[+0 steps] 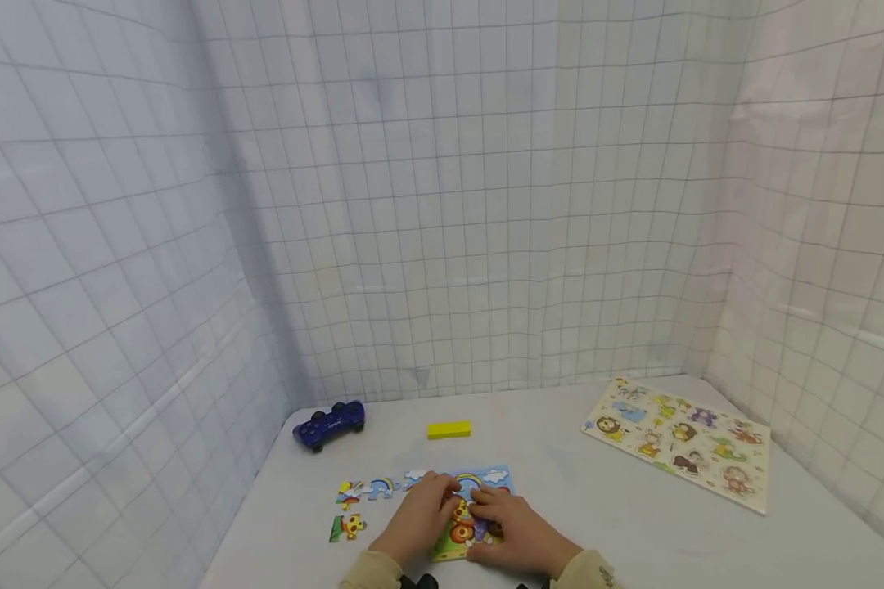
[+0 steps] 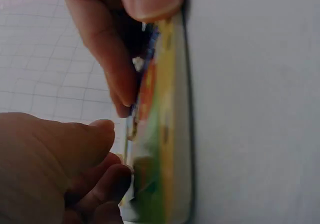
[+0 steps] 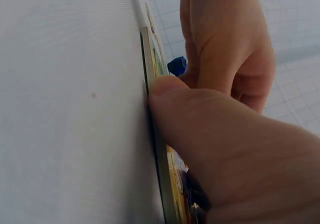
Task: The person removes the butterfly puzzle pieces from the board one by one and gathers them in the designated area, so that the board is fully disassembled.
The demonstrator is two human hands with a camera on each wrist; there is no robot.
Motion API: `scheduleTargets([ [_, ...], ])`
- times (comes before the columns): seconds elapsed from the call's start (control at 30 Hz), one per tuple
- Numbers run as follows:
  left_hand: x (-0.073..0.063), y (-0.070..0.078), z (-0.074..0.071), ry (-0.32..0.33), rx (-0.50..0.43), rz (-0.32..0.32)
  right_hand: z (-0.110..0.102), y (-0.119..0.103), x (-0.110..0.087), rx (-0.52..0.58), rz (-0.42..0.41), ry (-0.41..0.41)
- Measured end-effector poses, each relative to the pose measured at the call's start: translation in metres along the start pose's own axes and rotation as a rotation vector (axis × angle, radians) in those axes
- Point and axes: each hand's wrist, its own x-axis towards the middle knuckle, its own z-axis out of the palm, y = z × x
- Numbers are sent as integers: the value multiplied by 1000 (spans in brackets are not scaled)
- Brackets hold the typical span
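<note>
A colourful jigsaw puzzle [image 1: 462, 534] in a tray lies at the table's near middle, with a rainbow, clouds and cartoon figures on it. My left hand [image 1: 420, 514] reaches over its left side, fingers bent and their tips at the surface; no piece shows between thumb and fingers in the left wrist view. Over the right side lies my right hand [image 1: 519, 528], fingers on the picture. Its thumb [image 3: 170, 86] rests at the tray's near edge. Loose beside the tray are a rainbow piece [image 1: 380, 488], a red-and-yellow piece [image 1: 350, 491] and a green-and-yellow piece [image 1: 348, 527].
A blue game controller [image 1: 330, 425] lies at the back left. Behind the puzzle sits a yellow block [image 1: 448, 430]. An animal peg-style board [image 1: 678, 442] lies at the right. White gridded sheets [image 1: 449, 204] enclose the table at the back and sides.
</note>
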Motion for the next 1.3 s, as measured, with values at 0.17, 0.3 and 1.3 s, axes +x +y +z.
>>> scheduleTargets([
  [0.17,1,-6,11,43,-1,-1,3,-5,2,-26,-33,46],
  [0.3,-1,-11,15,85,-26,19,4,-6,1,-26,-6,45],
  [1.3,8,-12,29,104,-57,-102,-11,3,-14,-15,129,34],
])
